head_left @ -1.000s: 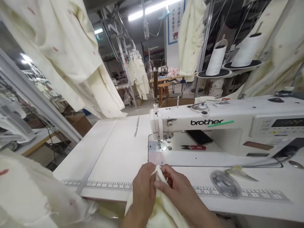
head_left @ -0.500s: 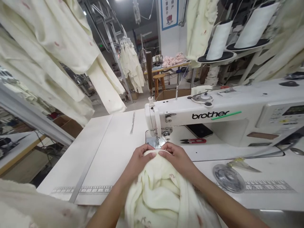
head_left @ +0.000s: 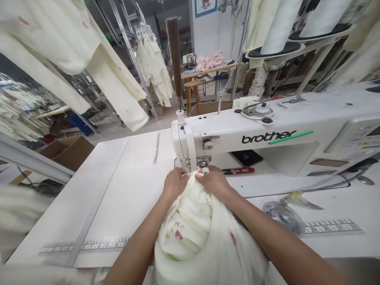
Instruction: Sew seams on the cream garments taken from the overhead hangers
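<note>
Cream fabric (head_left: 196, 225): bunched in a thick roll on the white table (head_left: 124, 178), lying between both forearms with its front edge under the fingertips.
Left hand (head_left: 175, 184): closed, pinching that edge.
Right hand (head_left: 215, 183): closed on the same edge, close beside the left.
Direction: the roll runs lengthways from the person's lap away towards the Brother sewing machine (head_left: 267, 134), narrow end at the needle head.

Both hands, left hand (head_left: 174, 184) and right hand (head_left: 214, 182), pinch the bunched cream fabric (head_left: 196, 229) at the needle foot of the white sewing machine (head_left: 267, 138). Red snips (head_left: 237, 171) lie behind on the surface (head_left: 124, 190).
</note>
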`<state>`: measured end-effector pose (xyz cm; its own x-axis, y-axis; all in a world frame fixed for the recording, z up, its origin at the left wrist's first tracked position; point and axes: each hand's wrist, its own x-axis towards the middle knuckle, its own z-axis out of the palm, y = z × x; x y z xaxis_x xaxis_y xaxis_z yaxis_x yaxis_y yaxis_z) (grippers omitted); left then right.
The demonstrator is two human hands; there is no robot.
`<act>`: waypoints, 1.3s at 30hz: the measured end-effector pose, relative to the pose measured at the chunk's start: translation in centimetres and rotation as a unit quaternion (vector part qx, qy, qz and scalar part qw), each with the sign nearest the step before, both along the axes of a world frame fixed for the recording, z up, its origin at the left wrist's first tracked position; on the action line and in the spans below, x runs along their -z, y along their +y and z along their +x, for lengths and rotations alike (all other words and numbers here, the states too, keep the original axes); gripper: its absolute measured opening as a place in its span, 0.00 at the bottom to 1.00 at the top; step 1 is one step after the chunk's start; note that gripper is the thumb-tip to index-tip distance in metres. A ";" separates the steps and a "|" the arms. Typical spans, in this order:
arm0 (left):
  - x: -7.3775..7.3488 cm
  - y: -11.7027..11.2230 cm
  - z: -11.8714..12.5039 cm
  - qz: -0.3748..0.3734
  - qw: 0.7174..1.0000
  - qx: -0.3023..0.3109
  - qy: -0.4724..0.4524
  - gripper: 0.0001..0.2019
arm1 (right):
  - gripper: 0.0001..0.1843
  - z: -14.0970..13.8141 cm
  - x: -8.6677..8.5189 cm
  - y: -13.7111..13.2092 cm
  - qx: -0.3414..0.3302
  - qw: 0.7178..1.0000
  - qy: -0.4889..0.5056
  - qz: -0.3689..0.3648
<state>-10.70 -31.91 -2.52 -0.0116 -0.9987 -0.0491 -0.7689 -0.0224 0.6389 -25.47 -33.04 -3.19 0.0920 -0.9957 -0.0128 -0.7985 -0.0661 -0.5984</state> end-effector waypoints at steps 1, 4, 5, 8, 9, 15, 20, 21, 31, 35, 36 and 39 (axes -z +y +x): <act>0.0 -0.1 -0.1 0.003 1.000 -0.003 -0.002 0.11 | 0.06 0.0 0.1 0.0 0.002 1.000 0.006 -0.003; 0.0 -0.2 -0.2 0.011 1.000 -0.014 -0.006 0.12 | 0.07 0.0 0.3 0.0 0.000 1.000 0.020 -0.011; 0.0 -0.2 -0.2 0.013 1.000 -0.017 -0.006 0.12 | 0.08 -0.1 0.4 0.0 -0.001 1.000 0.024 -0.012; 0.0 -0.2 -0.2 0.015 1.000 -0.025 -0.003 0.12 | 0.07 -0.1 0.3 0.1 -0.001 0.999 0.035 -0.019; 0.0 -0.1 -0.2 0.014 1.000 -0.025 -0.001 0.11 | 0.07 -0.1 0.2 0.2 -0.003 0.999 0.038 -0.022; -0.2 -0.2 -0.2 0.007 1.000 -0.024 0.007 0.09 | 0.08 0.0 -0.2 0.3 -0.012 0.997 0.059 -0.040; 0.0 -0.4 -0.3 0.016 0.999 -0.041 -0.006 0.08 | 0.06 0.0 0.4 0.1 -0.007 0.997 0.067 -0.046; 0.1 -0.4 -0.3 0.015 0.999 -0.044 -0.009 0.08 | 0.06 0.0 0.5 0.1 -0.006 0.997 0.069 -0.046; 0.5 -0.5 -0.6 -0.007 0.998 -0.055 -0.022 0.07 | 0.09 0.2 0.1 0.0 0.000 0.996 0.071 -0.049; 0.6 -0.6 -0.6 -0.012 0.998 -0.058 -0.022 0.07 | 0.09 0.5 -0.3 0.1 0.007 0.996 0.070 -0.047; 0.7 -0.7 -0.6 -0.015 0.998 -0.060 -0.024 0.08 | 0.09 0.5 -0.4 0.1 0.009 0.996 0.073 -0.047; 0.9 -0.8 -0.6 -0.022 0.997 -0.061 -0.043 0.08 | 0.10 0.6 -0.4 0.1 0.008 0.995 0.083 -0.052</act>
